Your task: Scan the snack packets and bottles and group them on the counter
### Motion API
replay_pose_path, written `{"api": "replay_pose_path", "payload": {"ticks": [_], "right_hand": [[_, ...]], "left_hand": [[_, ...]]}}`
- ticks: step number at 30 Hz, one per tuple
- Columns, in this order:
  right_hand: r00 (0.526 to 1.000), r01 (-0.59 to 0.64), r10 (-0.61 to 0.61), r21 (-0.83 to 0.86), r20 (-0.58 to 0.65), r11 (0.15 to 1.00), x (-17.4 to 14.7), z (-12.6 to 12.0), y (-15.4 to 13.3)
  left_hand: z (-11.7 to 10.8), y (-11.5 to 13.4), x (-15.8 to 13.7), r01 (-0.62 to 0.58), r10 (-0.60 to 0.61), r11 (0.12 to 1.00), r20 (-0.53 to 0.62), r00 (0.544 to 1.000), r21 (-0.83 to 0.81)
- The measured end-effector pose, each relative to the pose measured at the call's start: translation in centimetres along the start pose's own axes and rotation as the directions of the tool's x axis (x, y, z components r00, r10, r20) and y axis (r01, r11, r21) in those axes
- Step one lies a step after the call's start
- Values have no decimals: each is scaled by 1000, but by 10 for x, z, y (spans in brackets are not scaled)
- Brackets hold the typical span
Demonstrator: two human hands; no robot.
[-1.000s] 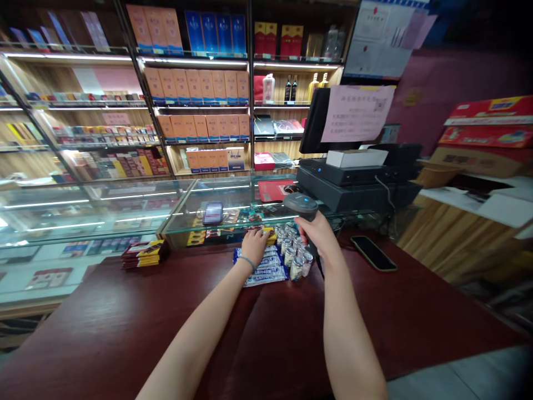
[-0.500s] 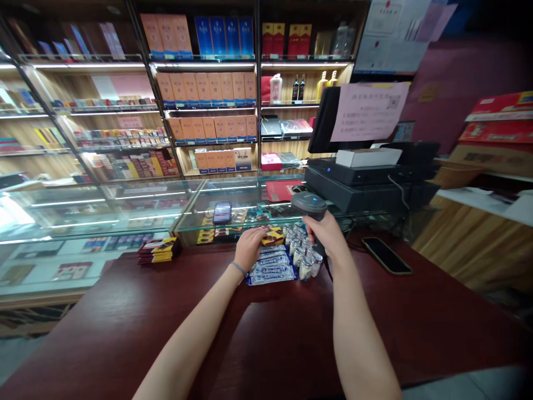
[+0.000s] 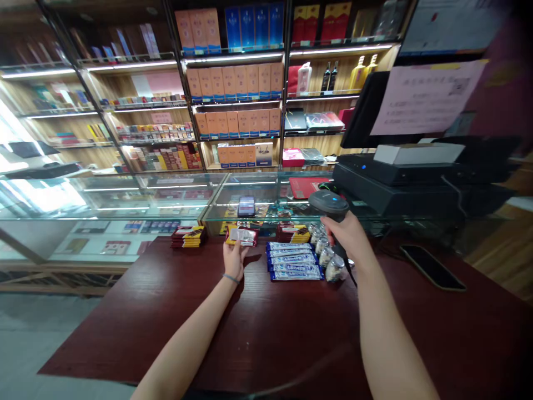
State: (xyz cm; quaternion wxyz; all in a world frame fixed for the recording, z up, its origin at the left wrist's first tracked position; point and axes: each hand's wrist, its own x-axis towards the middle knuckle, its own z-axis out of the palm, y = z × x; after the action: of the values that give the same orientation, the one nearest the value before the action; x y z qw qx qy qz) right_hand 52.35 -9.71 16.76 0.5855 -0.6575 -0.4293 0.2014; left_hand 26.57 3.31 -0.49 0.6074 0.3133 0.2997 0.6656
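Observation:
My left hand (image 3: 234, 262) pinches a yellow and dark red snack packet (image 3: 242, 236), raised a little over the table with its pale back facing up. My right hand (image 3: 345, 233) is wrapped round the handle of a black barcode scanner (image 3: 328, 203), whose blue light is lit. Between the hands lie several blue and white sticks in wrappers (image 3: 295, 262). Behind them is a stack of yellow and dark red packets (image 3: 293, 233). Small clear jars (image 3: 334, 269) stand in rows by the scanner, partly hidden by my right hand. Another packet stack (image 3: 188, 236) sits farther left.
A glass counter (image 3: 266, 194) runs behind the dark red table (image 3: 266, 333), with a small screen device (image 3: 246, 206) on it. At the right are a monitor (image 3: 366, 111), a black cash drawer (image 3: 375, 186) and a phone (image 3: 433, 267). Stocked shelves (image 3: 237, 103) line the wall.
My left hand has lifted a packet from the stack behind the sticks and moved left with it. The right hand still holds the scanner. The view has shifted left.

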Motion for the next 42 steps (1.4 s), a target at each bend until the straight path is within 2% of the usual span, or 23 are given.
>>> {"api": "replay_pose_path", "payload": {"ticks": [7,10,14,20,24,28,32,37,42], "right_hand": [[999,12,-12,4,35,1000,-5,30,5],[995,67,-65,-24,75,997,-8,49,10],[980,115,-98,-91,174,989,-17,80,17],[955,194,-138,-200,261,961,-42,130,33],[927,178,-71,-267,368,947,-60,152,40],[897,173,-7,-337,441,925,-69,160,42],[890,188,-3,-360,455,914,-68,160,42],[880,224,-2,-412,475,883,-67,158,41],[883,187,33,-414,469,891,-68,157,40]], "left_hand": [[-15,6,21,45,-65,991,-153,986,-126],[-19,8,25,25,-55,988,-194,979,-149],[-22,6,29,16,-48,988,-210,977,-155],[-23,3,31,37,-74,986,-223,972,-164],[-26,-1,34,26,-63,986,-226,972,-165],[-28,-6,36,3,-35,989,-215,976,-148],[-27,-5,36,2,-31,991,-213,977,-136],[-24,0,33,6,-32,986,-157,987,-164],[-25,-2,34,9,-43,987,-212,976,-162]]}}
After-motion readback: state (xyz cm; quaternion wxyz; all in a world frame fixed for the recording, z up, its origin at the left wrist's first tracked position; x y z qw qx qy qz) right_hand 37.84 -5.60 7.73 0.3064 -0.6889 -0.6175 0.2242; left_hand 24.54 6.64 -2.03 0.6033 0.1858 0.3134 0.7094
